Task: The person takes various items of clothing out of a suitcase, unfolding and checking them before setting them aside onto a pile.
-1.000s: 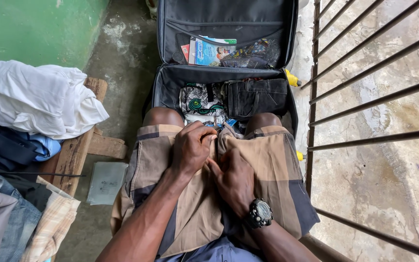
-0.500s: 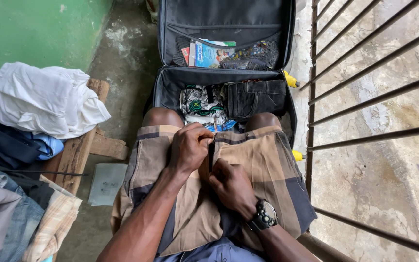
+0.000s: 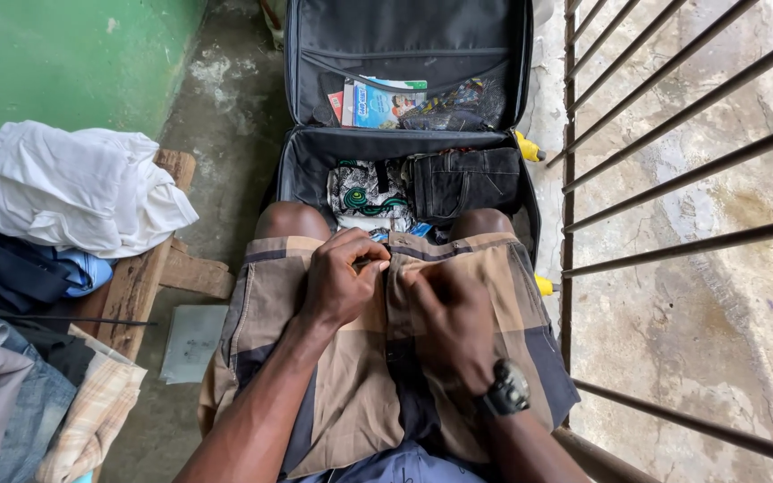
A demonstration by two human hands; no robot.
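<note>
Both the left hand [image 3: 340, 284] and the right hand [image 3: 454, 315] pinch the brown-and-tan checked cloth shorts [image 3: 494, 295] on the lap, fingers [image 3: 370, 259] pressed together along the fabric's middle fold.

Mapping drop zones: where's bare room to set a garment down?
Bare concrete floor between the green wall and open suitcase. Crowded: wooden bench under piled clothes, suitcase base, and the lap where both hands grip plaid shorts.

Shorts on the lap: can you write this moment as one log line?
left hand: pinching waistband | right hand: on fly | checked shorts: on lap | suitcase: open ahead
</note>
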